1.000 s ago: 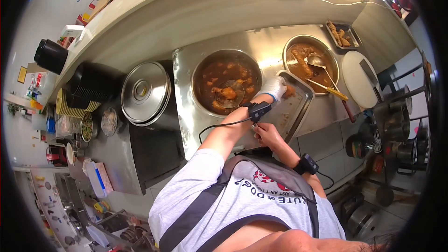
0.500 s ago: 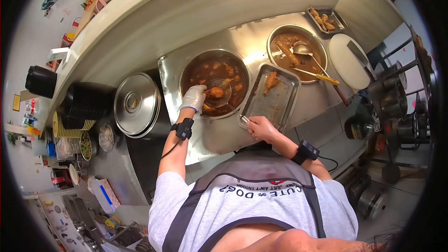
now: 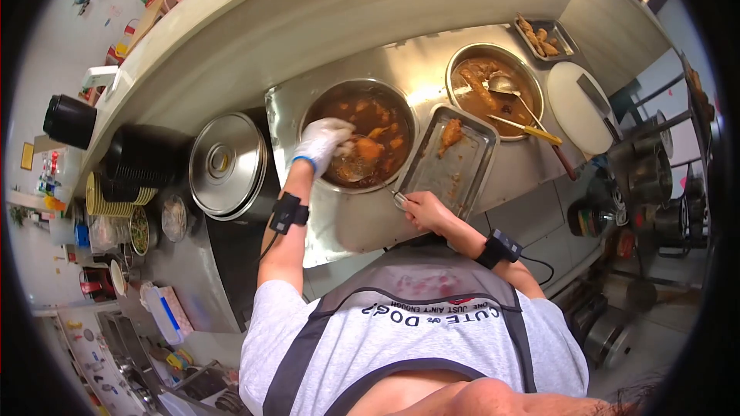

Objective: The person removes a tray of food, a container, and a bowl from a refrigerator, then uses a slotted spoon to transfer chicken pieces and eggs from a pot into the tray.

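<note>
My left hand (image 3: 327, 142), in a clear plastic glove, is over the left side of a round metal pot (image 3: 410, 119) of brown broth. Its fingers are slightly blurred, curled and apart, with nothing visible in them. A chicken piece (image 3: 369, 148) lies in the broth just right of the fingertips. My bare right hand (image 3: 428, 211) is closed around the handle of a skimmer (image 3: 398, 197). The skimmer's round head is down in the broth, mostly hidden. Beside the pot, a metal tray (image 3: 436, 175) holds one chicken drumstick (image 3: 450, 135).
A second pot (image 3: 451, 81) of broth holds a ladle (image 3: 505, 86) and a yellow-handled tool (image 3: 543, 134). Right of it are a white cutting board (image 3: 566, 119) with a knife (image 3: 595, 98) and a small tray (image 3: 569, 52) of chicken. A lidded steel pot (image 3: 223, 162) stands left.
My left hand has risen off the chicken piece, which was in the skimmer and is now in the broth. The skimmer head has sunk lower; my right hand still grips its handle.
</note>
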Available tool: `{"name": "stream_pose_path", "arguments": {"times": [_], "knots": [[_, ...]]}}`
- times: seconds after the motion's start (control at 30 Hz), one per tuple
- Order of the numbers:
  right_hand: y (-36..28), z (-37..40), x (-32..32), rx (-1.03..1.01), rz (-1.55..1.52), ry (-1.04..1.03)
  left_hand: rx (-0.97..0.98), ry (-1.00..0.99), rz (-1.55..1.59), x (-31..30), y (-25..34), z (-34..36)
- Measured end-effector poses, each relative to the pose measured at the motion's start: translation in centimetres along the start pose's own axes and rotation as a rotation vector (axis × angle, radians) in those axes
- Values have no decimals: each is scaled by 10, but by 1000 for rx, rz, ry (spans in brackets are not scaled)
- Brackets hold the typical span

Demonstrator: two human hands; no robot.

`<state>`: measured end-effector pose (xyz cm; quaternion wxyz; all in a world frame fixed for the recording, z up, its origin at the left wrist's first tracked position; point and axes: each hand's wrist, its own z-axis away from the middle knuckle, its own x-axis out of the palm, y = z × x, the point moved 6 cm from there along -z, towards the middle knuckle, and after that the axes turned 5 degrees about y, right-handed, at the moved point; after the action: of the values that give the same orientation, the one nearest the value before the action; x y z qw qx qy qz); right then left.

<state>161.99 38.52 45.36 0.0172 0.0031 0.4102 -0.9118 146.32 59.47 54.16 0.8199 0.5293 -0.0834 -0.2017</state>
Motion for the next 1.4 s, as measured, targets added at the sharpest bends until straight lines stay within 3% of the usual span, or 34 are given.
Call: {"name": "stream_pose_path", "arguments": {"times": [0.1, 0.17, 0.2, 0.23, 0.3, 0.37, 0.4, 0.43, 0.47, 0.53, 0.57, 0.6, 0.63, 0.67, 0.7, 0.73, 0.77, 0.8, 0.87, 0.93, 1.07, 1.1, 1.2, 1.4], "knots": [[-8, 8, 2, -5, 6, 34, 42, -134, 74, 70, 25, 18], [-1, 4, 7, -24, 52, 49, 61, -278, 59, 123, 2, -5], [5, -5, 6, -233, 164, 111, 56, -300, 46, 152, -18, -19], [2, -9, 6, -445, 269, 172, 110, -306, -111, 174, -13, -15], [1, -13, 9, -424, 422, 159, 106, -361, -219, 215, -32, -29], [7, -21, 11, -398, 567, 161, 328, -324, -597, 245, -55, -53], [8, -25, 12, -572, 558, 222, 467, -255, -754, 261, -80, -78], [5, -25, 13, -747, 544, 285, 459, -255, -785, 257, -71, -73], [-3, -19, 13, -748, 544, 281, 452, -259, -819, 249, -56, -61], [-15, -11, 15, -414, 895, 261, 445, -199, -608, 216, -25, -44], [-11, -17, 16, -359, 999, 336, 459, -203, -626, 196, -3, -33], [-16, -17, 19, -353, 986, 335, 472, -131, -534, 167, 25, -13], [-30, -15, 21, -406, 1088, 383, 503, -101, -636, 141, 44, -8], [-39, -13, 23, -457, 1191, 431, 595, -15, -553, 116, 39, -20], [-47, -9, 24, -691, 1209, 564, 337, -71, -204, 90, 40, -10], [-50, -13, 23, -680, 1206, 564, 478, -34, -189, 64, 42, -17], [-53, -20, 23, -654, 1290, 530, 282, -14, 51, 42, 45, -3], [-58, -27, 24, -629, 1375, 496, 237, -16, 219, 22, 41, -3], [-74, -34, 17, -532, 1379, 463, 187, 96, 166, -11, 58, 29], [-77, -44, 3, -353, 1294, 161, 204, 90, 280, -38, 35, 22], [-84, -69, -14, -343, 1191, 4, 158, 114, 370, -65, 15, 36], [-84, -70, -13, -342, 1199, 5, 140, 125, 407, -69, 11, 40], [-67, -73, -12, 101, 438, -26, 125, 143, 466, -78, 2, 43], [-45, -94, 7, 38, 200, 15, 119, 161, 512, -94, -11, 47]]}}
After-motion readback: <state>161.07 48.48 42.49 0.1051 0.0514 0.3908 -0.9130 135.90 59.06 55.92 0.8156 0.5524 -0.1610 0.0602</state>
